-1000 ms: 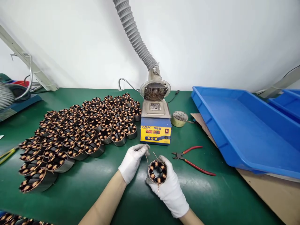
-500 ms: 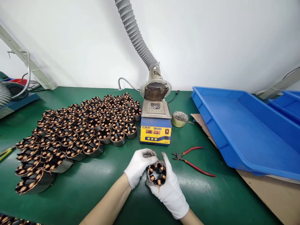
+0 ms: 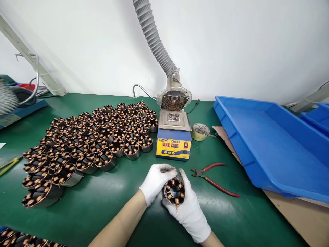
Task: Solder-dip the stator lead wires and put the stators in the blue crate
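Observation:
A round metal stator with copper coils [image 3: 169,196] is held in front of me, its open end facing up toward the camera. My right hand [image 3: 190,212], in a white glove, wraps round its right side and underside. At the stator's upper left rim, my left hand [image 3: 156,181], also gloved, has thumb and fingers pinched on a thin wire end. A short twisted copper lead hangs from the lower rim. Beyond the hands stands a blue and yellow solder pot [image 3: 173,148] with a lit display.
Many similar stators [image 3: 99,145] stand grouped at the left. Red-handled cutters [image 3: 203,173] lie to the right of my hands. A small tin [image 3: 199,132] sits beside the solder pot. A large blue tray [image 3: 269,144] rests on cardboard [image 3: 295,212] at the right.
The whole view has shifted slightly, so the bench items appear a little further right. Both hands keep the same hold on the stator and wire.

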Demonstrator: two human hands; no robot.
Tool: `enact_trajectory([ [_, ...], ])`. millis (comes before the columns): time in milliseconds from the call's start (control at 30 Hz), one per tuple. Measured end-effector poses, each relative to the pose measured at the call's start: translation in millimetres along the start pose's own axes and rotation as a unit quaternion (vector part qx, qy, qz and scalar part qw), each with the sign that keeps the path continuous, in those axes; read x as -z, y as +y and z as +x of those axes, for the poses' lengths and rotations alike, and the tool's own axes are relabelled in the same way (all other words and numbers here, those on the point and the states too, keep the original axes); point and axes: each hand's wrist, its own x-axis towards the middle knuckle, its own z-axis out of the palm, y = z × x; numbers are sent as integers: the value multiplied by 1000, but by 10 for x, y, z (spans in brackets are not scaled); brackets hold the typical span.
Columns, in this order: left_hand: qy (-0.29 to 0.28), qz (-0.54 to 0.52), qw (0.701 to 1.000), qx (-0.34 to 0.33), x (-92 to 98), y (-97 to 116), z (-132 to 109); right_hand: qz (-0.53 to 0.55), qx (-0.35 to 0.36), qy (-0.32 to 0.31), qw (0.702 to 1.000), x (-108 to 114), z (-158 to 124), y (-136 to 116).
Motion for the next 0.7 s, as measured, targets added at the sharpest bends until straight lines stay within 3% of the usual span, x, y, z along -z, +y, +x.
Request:
enact_trajectory([
  [133, 11, -9, 1000, -17, 6, -12, 110, -20, 29, -10, 999, 34, 9, 5],
  [300, 37, -4, 995, -93, 278, 71, 191, -45, 14, -22, 999, 58, 7, -7],
  [400, -58, 51, 994, -82, 421, 111, 134, -60, 31, 0, 998, 53, -5, 18],
  [500, -163, 97, 980, -55, 442, 42, 90, -71, 58, 2, 996, 49, -5, 42],
  [600, -192, 99, 974, -63, 390, -78, 109, -81, 61, 1, 995, 46, 4, 53],
  [700, -184, 81, 977, -68, 365, -125, 140, -94, 63, 16, 993, 34, -3, 68],
])
